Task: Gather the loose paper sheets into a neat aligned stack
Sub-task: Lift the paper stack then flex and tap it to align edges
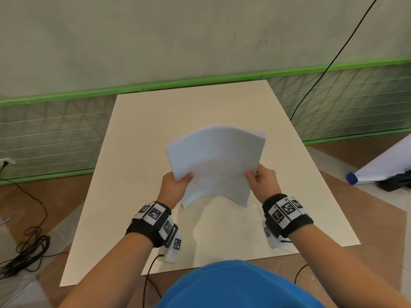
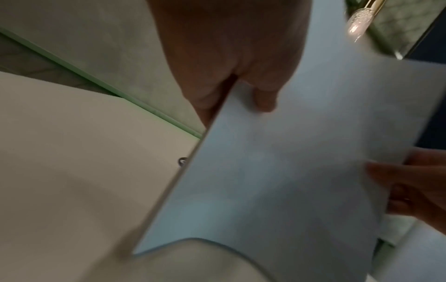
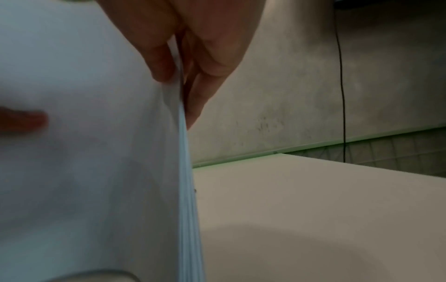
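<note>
Two hands held one bundle of paper sheets [image 1: 213, 163] in the middle of the head view, lifted clear of the bench [image 1: 138, 134]. Nearest, at lower centre left, the left hand [image 1: 174, 186] pinched the bundle's left edge, thumb on the upper face and fingers behind; at lower centre right, the right hand [image 1: 263, 177] pinched the right edge the same way, and the right wrist view showed its thumb [image 3: 160, 57] pressed on the face with the fingers behind the edge. Farther up the frame the sheets bowed, the near edge arching off the bench and the far corners fanned a little out of line. I judged the gathering step done and the squaring step in hand: no sheet lay loose on the bench that I could see. The next move likely called for easing both grips, standing the bundle on one edge and tapping it on the bench so the sheets would slide level, then laying it flat. Counted: one bundle, its sheets several but too blurred to number; one bench; beyond it one green rail [image 1: 200, 82] along the wall.
</note>
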